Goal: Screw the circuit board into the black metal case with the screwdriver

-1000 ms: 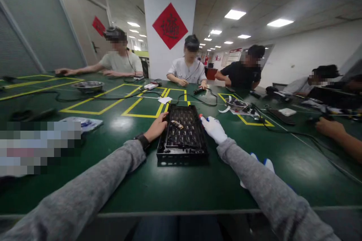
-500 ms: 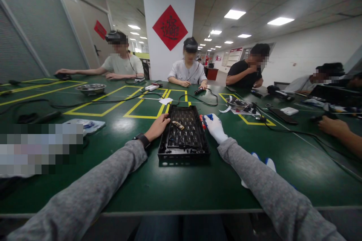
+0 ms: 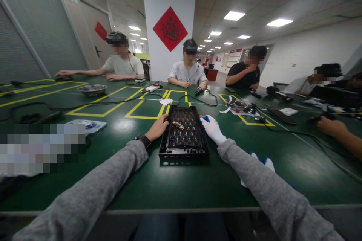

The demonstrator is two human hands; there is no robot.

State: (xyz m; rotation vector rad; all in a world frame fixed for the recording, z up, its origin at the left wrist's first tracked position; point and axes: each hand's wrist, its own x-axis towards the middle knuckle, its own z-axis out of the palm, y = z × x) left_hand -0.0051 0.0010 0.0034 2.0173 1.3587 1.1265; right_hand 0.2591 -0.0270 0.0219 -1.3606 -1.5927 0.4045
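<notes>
A black rectangular tray [image 3: 184, 155] lies on the green table in front of me, with rows of small metal pieces inside and a tan-and-dark strip [image 3: 178, 125] lying on them. My left hand [image 3: 158, 127], bare with a black wristband, grips the tray's left edge near its far corner. On the right, my right hand [image 3: 212, 128] wears a white and blue glove and is closed beside the tray's right wall. A bit of red shows at its fingertips; the rest of that item is hidden.
White and blue gloves [image 3: 270, 164] lie under my right forearm. A metal bowl [image 3: 92, 89] stands at the back left, another [image 3: 239, 103] with parts at the back right. Black cables cross the table. Several people sit around it; a person's hand [image 3: 333, 128] is at far right.
My right hand has shifted slightly left, closer to the tray wall, and now covers most of the red item that showed before. My left hand stays at the tray's edge.
</notes>
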